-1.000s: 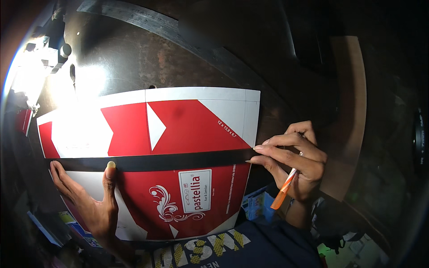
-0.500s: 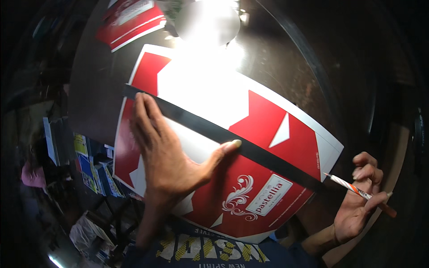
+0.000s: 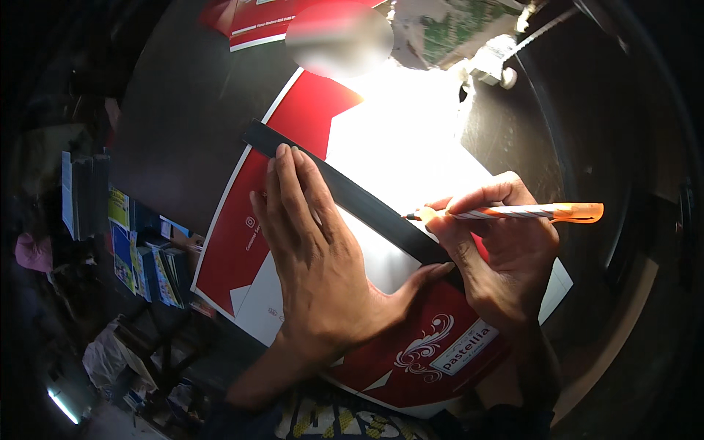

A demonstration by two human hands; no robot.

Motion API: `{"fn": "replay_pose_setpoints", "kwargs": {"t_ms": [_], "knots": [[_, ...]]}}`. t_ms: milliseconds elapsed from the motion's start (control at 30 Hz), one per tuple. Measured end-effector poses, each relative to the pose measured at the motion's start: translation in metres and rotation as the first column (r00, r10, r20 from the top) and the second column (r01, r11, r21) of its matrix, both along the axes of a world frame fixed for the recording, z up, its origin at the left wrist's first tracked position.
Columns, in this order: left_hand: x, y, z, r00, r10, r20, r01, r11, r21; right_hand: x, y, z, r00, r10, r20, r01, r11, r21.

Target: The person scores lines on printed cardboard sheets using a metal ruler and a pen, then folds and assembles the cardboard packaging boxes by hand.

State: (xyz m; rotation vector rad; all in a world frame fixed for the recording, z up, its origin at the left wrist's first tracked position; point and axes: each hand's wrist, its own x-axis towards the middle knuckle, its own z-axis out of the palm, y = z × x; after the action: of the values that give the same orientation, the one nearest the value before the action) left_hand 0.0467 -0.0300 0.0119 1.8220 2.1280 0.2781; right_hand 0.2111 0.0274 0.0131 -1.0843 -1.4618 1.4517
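Observation:
A large red and white printed sheet (image 3: 238, 235) lies before me with a flat black ruler (image 3: 367, 209) slanting across it. My left hand (image 3: 315, 275) rests over the ruler, fingers stretched out along its upper part and the thumb pressed near its lower part. My right hand (image 3: 506, 260) pinches a striped pen (image 3: 528, 211) with an orange end. Its dark tip points left, close to the ruler's far edge; whether it touches the sheet I cannot tell. Bright glare washes out the sheet's far part, and my right hand covers the ruler's lower end.
Another red and white printed piece (image 3: 257, 28) lies at the far edge of the dark tabletop (image 3: 198, 139). A bright lamp glow and a clear bag-like item (image 3: 458, 33) are at the back. Booklets (image 3: 136, 260) stand in stacks at the left, below table height.
My right hand has come in from the right edge over the sheet, bringing the pen tip to the ruler. My left hand stays on the ruler. The whole view has shifted.

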Motion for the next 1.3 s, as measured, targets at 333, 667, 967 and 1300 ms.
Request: {"fn": "replay_pose_setpoints", "kwargs": {"t_ms": [333, 667, 967, 1300], "knots": [[0.000, 0.001, 0.003, 0.997, 0.024, 0.068, -0.021, 0.999, -0.039, -0.003, -0.001, -0.022, 1.000, 0.018, -0.010, -0.017, 0.991, 0.129], [-0.001, 0.006, 0.000, 0.995, 0.033, 0.090, -0.029, 0.999, -0.036, -0.003, 0.003, -0.029, 0.999, 0.014, -0.037, -0.007, 0.986, 0.169], [0.005, 0.005, 0.009, 0.999, 0.017, 0.038, -0.014, 0.998, -0.060, 0.001, 0.001, -0.019, 0.983, 0.051, 0.175, -0.111, 0.930, 0.351], [0.011, 0.003, 0.007, 0.994, 0.012, -0.106, -0.010, 1.000, 0.020, 0.088, -0.019, 0.049, 0.985, -0.171, 0.031, 0.155, 0.946, 0.284]]}}
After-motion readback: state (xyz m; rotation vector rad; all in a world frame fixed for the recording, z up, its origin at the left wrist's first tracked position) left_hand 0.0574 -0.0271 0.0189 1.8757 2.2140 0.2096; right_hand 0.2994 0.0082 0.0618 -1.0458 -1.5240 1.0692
